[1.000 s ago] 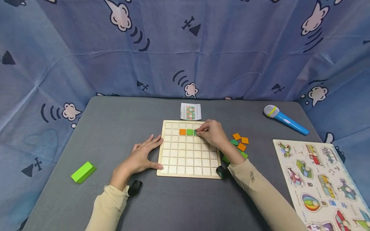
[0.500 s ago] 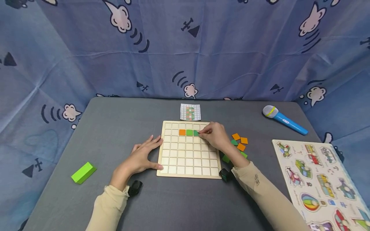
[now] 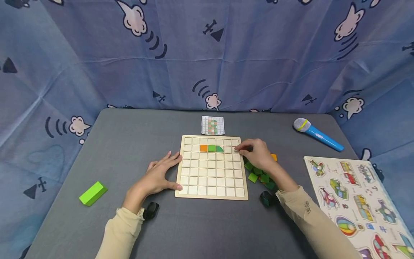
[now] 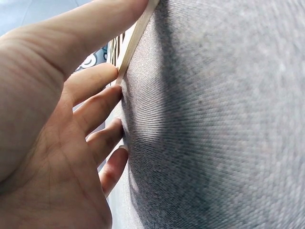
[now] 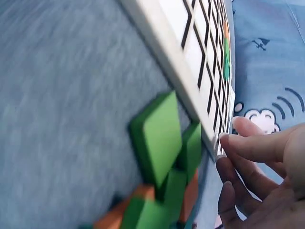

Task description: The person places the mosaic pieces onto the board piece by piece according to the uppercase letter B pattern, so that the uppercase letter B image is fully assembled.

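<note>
A wooden grid board lies mid-table. In its second row from the top sit an orange square tile, a green square tile and a green rounded tile. My left hand rests at the board's left edge, thumb and fingers spread and touching it. My right hand is over the board's upper right edge, fingers loosely bent. No tile shows between the fingers in the right wrist view. Below that hand lies a pile of green tiles with some orange tiles, partly hidden by the wrist.
A small printed pattern card lies just behind the board. Further right are a blue toy microphone and a vehicle picture puzzle. A green block lies at the left. A patterned blue curtain hangs behind the table.
My right hand has let go of the green rounded tile, now lying in the second row, and moved right toward the pile. My left hand has stayed on the board's edge.
</note>
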A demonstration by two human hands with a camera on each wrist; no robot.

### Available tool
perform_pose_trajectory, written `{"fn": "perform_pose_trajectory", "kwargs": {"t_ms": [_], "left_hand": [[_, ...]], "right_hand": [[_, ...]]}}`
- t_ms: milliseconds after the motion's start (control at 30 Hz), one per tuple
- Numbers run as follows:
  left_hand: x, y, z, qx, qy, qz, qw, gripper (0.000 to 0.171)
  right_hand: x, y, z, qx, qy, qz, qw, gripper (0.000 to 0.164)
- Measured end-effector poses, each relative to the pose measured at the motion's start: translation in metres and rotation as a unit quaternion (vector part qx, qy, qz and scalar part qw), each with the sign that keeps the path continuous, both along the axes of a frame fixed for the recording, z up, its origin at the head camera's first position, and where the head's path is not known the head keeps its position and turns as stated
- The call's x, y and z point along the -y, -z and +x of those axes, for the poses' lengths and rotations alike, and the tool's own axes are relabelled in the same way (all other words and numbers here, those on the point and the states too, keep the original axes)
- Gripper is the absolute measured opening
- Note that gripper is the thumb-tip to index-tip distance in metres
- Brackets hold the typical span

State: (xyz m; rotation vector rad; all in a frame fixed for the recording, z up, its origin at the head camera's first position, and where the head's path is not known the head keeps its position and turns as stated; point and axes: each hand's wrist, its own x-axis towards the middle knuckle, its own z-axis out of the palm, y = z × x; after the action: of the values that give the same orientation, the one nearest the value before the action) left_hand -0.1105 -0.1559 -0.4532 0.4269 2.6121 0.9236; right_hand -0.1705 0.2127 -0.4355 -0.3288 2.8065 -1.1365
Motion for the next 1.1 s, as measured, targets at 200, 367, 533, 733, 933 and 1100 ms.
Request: {"fn": "perform_pose_trajectory", "kwargs": {"t_ms": [200,367,533,733,933,1100], "left_hand": [[-0.001,0.001,0.000,-0.002,0.003,0.000,1.0000,0.107],[-0.001,0.000,-0.001,-0.003,0.002,0.001,1.0000,0.107],[0.000,0.000,0.000,0.001,-0.001,0.001,1.0000,0.108],[0.000,-0.001,0.000,-0.001,0.002,-0.001,1.0000,0.108],[-0.001,-0.001,0.000,-0.002,0.003,0.000,1.0000,0.108],[0.000,0.001,0.000,-0.003,0.002,0.004,1.0000,0.108]], "right_hand": [[-0.021,-0.002,0.003,0.031,0.000,0.001,1.000,0.025],[-0.040,-0.009,0.004,0.061,-0.013,0.002,0.998,0.030],[-0.061,-0.012,0.003,0.084,-0.037,0.013,0.996,0.033],[-0.079,-0.014,0.004,0.093,-0.040,0.025,0.995,0.039],[-0.093,-0.013,0.006,0.094,-0.037,0.041,0.994,0.041],[-0.105,-0.012,0.007,0.098,-0.042,0.050,0.993,0.044]]}}
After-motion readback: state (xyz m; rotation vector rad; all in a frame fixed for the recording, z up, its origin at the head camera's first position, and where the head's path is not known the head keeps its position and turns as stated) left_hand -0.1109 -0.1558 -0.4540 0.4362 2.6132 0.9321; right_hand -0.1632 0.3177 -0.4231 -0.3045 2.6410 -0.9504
